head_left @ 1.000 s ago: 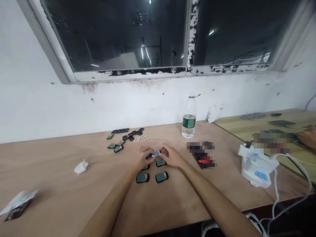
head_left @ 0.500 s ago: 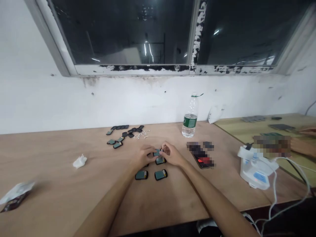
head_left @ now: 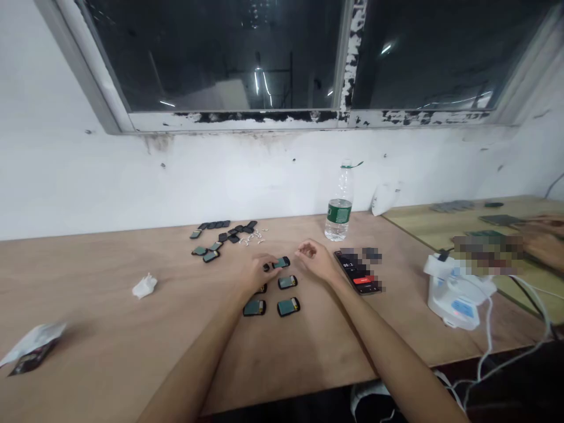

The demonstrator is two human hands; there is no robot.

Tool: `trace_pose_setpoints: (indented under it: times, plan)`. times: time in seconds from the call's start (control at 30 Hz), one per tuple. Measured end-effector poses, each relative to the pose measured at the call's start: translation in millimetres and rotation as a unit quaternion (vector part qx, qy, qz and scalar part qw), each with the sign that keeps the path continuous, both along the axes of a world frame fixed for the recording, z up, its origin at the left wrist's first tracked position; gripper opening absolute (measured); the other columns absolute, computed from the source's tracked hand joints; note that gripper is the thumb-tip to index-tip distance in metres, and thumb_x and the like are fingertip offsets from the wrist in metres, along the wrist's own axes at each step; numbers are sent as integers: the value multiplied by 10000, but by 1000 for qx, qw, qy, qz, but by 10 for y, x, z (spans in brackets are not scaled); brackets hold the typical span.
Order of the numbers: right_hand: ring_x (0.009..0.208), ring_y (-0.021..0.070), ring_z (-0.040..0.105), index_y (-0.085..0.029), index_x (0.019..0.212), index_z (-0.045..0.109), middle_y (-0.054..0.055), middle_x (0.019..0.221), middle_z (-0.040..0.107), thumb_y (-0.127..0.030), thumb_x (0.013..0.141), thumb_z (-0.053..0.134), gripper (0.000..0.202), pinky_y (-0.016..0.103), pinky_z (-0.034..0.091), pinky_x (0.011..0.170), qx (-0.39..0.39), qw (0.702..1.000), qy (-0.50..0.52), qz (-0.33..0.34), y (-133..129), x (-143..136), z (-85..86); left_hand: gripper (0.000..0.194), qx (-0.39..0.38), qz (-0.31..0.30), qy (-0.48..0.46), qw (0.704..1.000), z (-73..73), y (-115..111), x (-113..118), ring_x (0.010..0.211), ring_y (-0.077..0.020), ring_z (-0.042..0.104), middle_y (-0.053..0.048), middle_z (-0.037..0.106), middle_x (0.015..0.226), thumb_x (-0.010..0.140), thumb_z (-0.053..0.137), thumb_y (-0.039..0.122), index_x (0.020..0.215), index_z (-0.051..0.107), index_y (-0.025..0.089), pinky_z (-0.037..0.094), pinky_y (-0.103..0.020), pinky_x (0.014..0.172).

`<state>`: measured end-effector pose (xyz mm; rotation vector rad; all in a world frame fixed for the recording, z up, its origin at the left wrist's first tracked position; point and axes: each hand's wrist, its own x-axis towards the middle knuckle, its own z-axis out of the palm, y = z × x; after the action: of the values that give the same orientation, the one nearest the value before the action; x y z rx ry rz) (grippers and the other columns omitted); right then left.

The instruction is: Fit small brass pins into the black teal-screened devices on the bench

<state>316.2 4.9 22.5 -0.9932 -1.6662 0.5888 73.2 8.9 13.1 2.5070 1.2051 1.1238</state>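
Note:
My left hand (head_left: 261, 275) bends round the left end of a small black case with a green board (head_left: 281, 262), thumb and fingertips against it. A dark round part shows among its fingers. To the right, apart from this case, my right hand (head_left: 318, 259) has curled fingers with the tips close together; anything between them is too small to make out. Below lie similar cases: one (head_left: 288, 282) in the middle, one (head_left: 288, 306) at the front right, one (head_left: 254, 308) at the front left. Another is partly hidden under my left wrist.
Further back lie more black cases (head_left: 214, 225) and small white pieces (head_left: 252, 238). A water bottle (head_left: 339, 211) stands near the wall. A phone (head_left: 356, 273), a white device with cables (head_left: 453, 299), crumpled tissue (head_left: 145, 286) and a packet (head_left: 33, 349) lie around. Another person's hand (head_left: 544, 241) is at right.
My right hand has drawn away from the upper case to the right and slightly up. My left hand stays at that case, which is now more fully visible.

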Motion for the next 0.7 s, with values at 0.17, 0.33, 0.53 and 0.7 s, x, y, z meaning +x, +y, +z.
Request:
trace_pose_setpoints:
  times: [0.17, 0.33, 0.53, 0.7]
  plan:
    - [686, 171, 607, -176, 775, 696, 34, 752, 714, -220, 760, 656, 62, 282, 472, 680, -55, 990, -117, -55, 223, 320, -154, 91, -7, -15, 61, 998, -23, 50, 32, 955, -249, 714, -39, 784, 986, 842, 780, 296, 913, 770, 240, 548, -396, 911]
    - [682, 185, 629, -186, 726, 730, 46, 746, 746, -242, 779, 662, 103, 286, 456, 667, -91, 976, -185, -72, 235, 396, -216, 116, 7, -7, 61, 998, -9, 49, 53, 1063, -285, 688, -52, 776, 1033, 810, 817, 301, 905, 778, 246, 524, -434, 962]
    - [686, 189, 643, -176, 747, 727, 51, 758, 747, -252, 858, 576, 202, 282, 450, 654, -50, 982, -154, -100, 177, 335, -116, 150, -15, -67, 66, 995, 156, -160, 41, 996, -238, 686, -29, 769, 979, 938, 686, 383, 927, 775, 262, 509, -389, 946]
    - [695, 172, 612, -174, 828, 730, 43, 814, 752, -252, 886, 567, 189, 277, 451, 665, -15, 987, -158, -9, 60, 200, -2, 233, -47, -95, 142, 984, 191, -320, 108, 1066, -274, 670, -32, 773, 1044, 833, 807, 425, 1000, 777, 266, 473, -400, 979]
